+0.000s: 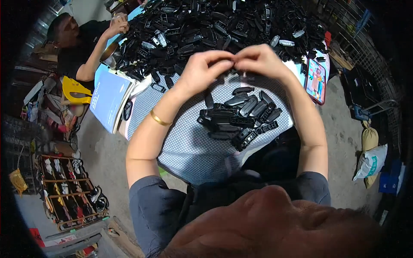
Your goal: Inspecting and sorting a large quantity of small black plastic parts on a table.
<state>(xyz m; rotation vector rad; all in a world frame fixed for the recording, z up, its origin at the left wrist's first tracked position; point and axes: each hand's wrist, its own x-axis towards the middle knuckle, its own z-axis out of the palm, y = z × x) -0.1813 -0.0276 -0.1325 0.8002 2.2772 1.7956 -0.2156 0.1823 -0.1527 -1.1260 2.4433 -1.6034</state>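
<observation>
My left hand (201,71) and my right hand (263,64) meet fingertip to fingertip over the table's near side. Both are closed in a pinch; whatever sits between the fingers is too small and hidden to make out. Just below them, a small heap of long, rounded black plastic parts (241,112) lies on a grey-white dotted cloth (185,146). Some of these parts have glossy faces, others show open frames. Beyond my hands spreads a large pile of similar black parts (193,36).
A blue-covered book (109,96) lies at the table's left edge, a phone (316,81) with a lit screen at the right. Another person's hand (118,25) is at the far left near a metal bowl (112,56). A yellow chair (75,90) and sacks (371,161) stand around.
</observation>
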